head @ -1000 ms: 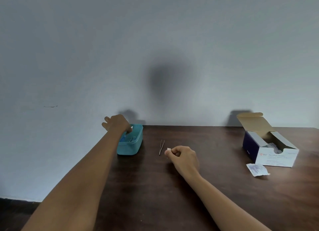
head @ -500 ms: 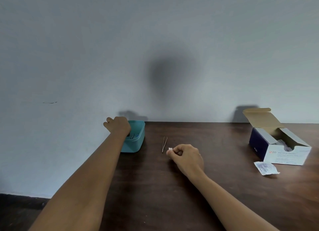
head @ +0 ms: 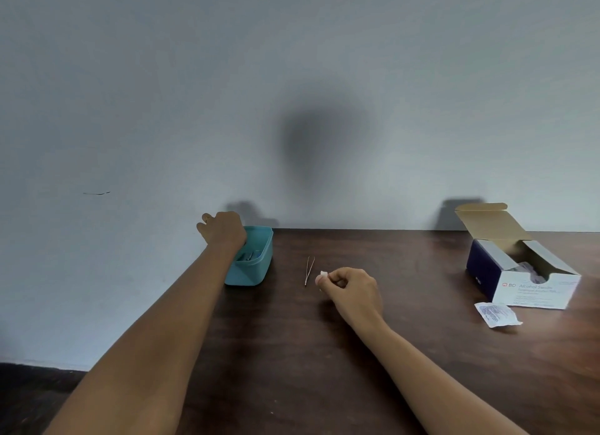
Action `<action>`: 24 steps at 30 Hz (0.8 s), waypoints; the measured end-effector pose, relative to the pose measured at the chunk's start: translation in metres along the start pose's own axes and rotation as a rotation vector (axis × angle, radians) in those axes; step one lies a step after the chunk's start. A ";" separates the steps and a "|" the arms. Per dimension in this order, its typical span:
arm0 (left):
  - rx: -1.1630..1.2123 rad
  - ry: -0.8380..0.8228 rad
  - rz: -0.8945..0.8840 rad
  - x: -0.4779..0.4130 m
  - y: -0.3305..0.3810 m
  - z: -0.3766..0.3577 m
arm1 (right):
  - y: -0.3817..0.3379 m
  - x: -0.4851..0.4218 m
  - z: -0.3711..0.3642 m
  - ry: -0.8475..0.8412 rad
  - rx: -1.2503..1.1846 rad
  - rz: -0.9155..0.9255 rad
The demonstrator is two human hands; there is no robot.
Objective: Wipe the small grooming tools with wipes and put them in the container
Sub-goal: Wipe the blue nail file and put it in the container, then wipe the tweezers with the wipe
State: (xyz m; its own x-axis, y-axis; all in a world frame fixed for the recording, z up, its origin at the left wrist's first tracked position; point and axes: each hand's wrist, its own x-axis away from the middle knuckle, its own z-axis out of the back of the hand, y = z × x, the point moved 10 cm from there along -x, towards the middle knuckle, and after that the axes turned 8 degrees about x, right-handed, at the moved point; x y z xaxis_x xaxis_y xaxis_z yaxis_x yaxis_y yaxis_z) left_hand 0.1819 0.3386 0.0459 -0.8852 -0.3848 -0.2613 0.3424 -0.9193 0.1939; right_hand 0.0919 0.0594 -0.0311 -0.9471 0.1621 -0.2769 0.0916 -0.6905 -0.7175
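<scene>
1. Right hand (head: 350, 290) rests on the dark table (head: 324, 386), fingers pinched together on a small white wipe (head: 322, 273).
2. Just left of it – tweezers (head: 309, 270) lie on the table, not held; by the look, yet to be wiped.
3. Far right: opened swab box (head: 519, 265), torn wrapper (head: 496, 313) in front.
4. Farthest – left hand (head: 224, 231) curled over the teal container (head: 256, 265); cannot tell if it holds anything. Tools (head: 250, 256) already lie inside, so the task seems partly done.
</scene>
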 end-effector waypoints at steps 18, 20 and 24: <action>0.140 -0.010 -0.419 0.107 0.122 -0.001 | 0.042 -0.005 0.017 0.230 -0.901 -0.234; 0.126 -0.062 -0.392 0.116 0.119 -0.013 | 0.045 -0.006 0.018 0.243 -0.928 -0.259; 0.110 -0.049 -0.357 0.128 0.111 -0.022 | 0.050 -0.007 0.016 0.253 -0.975 -0.288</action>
State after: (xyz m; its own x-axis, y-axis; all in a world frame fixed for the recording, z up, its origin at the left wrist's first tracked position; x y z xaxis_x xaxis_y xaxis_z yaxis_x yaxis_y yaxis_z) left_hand 0.1136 0.1855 0.0128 -0.9576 -0.0353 -0.2859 -0.0235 -0.9796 0.1997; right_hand 0.0982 0.0120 -0.0547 -0.8910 0.4502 -0.0587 0.1873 0.2467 -0.9508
